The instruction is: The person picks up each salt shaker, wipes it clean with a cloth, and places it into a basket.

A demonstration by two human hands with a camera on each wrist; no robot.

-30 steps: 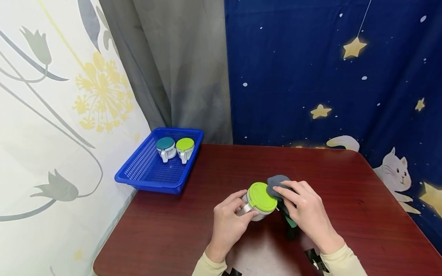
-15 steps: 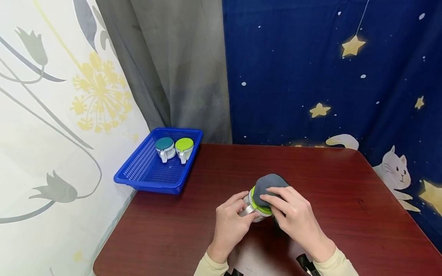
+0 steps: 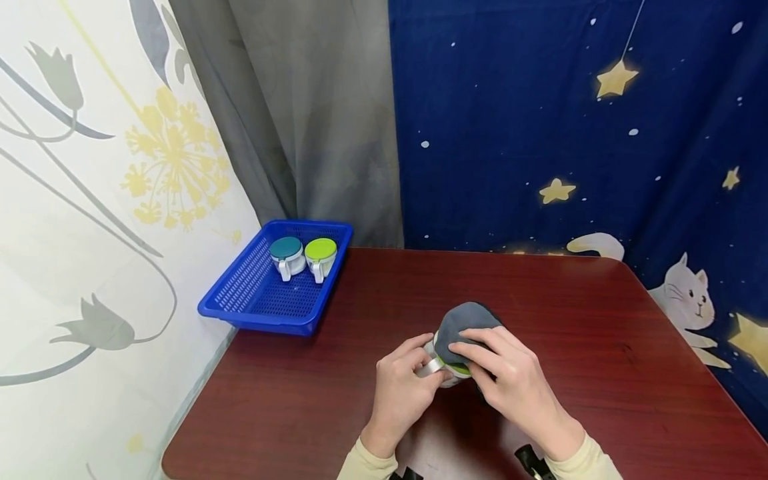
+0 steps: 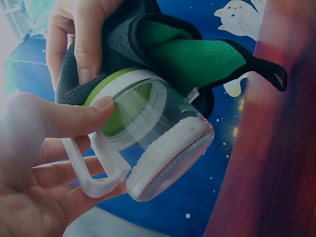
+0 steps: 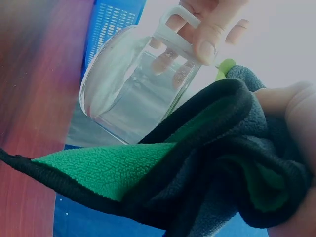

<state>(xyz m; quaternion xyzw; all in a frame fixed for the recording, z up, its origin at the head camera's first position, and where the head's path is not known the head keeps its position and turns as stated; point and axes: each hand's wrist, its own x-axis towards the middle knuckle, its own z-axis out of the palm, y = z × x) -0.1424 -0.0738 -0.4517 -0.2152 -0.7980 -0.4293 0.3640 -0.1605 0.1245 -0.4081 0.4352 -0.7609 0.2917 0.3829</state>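
Note:
My left hand (image 3: 403,388) grips a clear glass seasoning jar (image 4: 170,148) by its white handle (image 4: 116,170), thumb against the rim below the green lid. White grains lie in the bottom of the jar, which is tilted above the table. My right hand (image 3: 517,381) holds a cleaning cloth (image 3: 467,328) and presses it on the lid, covering most of it. Grey on one side and green on the other, the cloth has a black border and a hanging loop (image 4: 276,74). Its loose folds hang beside the jar in both wrist views.
A blue plastic basket (image 3: 258,325) stands at the table's far left corner. Inside it are two similar jars, one with a teal lid (image 3: 286,247) and one with a green lid (image 3: 321,249). The dark red table (image 3: 576,300) meets curtains at the back and a patterned wall at left.
The right hand and cloth have moved left, from the lid's right edge to over most of its top. The left hand and jar have barely shifted.

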